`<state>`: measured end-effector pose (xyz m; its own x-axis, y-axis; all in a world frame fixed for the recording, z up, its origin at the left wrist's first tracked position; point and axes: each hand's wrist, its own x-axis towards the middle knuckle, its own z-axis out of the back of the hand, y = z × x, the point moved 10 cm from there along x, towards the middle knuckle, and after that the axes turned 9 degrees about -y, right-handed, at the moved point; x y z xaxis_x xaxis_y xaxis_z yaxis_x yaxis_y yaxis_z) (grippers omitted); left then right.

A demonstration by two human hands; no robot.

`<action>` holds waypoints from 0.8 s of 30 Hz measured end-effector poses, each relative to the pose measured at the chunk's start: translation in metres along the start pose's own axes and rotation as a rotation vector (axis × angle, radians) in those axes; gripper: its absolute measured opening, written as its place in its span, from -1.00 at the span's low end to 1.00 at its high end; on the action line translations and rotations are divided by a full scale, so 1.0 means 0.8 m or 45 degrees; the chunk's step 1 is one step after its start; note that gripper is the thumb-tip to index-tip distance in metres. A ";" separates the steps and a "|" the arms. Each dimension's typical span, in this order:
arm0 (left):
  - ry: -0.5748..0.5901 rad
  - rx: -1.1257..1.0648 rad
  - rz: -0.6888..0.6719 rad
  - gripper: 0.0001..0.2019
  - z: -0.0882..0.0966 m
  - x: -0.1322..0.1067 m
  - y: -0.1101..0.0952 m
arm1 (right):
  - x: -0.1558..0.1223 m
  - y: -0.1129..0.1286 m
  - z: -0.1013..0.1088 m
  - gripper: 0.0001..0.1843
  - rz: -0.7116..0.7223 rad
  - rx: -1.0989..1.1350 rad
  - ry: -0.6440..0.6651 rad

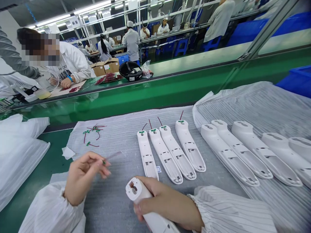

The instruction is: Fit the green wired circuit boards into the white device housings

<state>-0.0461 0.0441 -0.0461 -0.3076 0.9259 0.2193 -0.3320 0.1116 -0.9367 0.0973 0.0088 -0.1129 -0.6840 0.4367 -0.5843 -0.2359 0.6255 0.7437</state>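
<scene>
My left hand (88, 173) pinches a small green circuit board (104, 162) with a thin wire trailing off to the right, blurred by motion. In my right hand (165, 199) is a white plastic housing (136, 191), its open end tilted up toward me and its lower part running out of the frame. The board and the housing are apart. Just beyond my right hand lie several white housings (170, 155) in a row, each with a green board and a dark red wire at its far end.
Loose green boards with red wires (93, 129) lie on the foam sheet (116, 129) at the far left. More white housings (233, 152) rest at the right. White foam bags (19, 155) sit on the left. Across the green divider (121, 97) a co-worker (70, 61) handles red wires.
</scene>
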 end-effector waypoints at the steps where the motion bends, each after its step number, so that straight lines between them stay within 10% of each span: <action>1: 0.132 -0.090 0.053 -0.90 -0.018 -0.009 -0.003 | 0.001 0.003 0.002 -0.76 0.026 0.032 -0.033; 4: 0.383 -0.085 -0.113 -0.92 -0.050 -0.029 -0.027 | 0.004 0.007 0.007 -0.77 0.093 0.046 -0.108; 9: 0.376 0.142 -0.523 -0.85 -0.043 -0.036 -0.054 | 0.007 0.000 0.015 -0.79 0.077 0.056 -0.171; 24: 0.216 0.218 -0.653 -0.77 -0.023 -0.040 -0.068 | 0.005 -0.003 0.015 -0.79 0.088 0.003 -0.165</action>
<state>-0.0020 0.0154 -0.0067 0.0739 0.8151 0.5746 -0.5456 0.5153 -0.6609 0.1036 0.0169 -0.1207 -0.6034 0.5589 -0.5688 -0.1895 0.5923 0.7831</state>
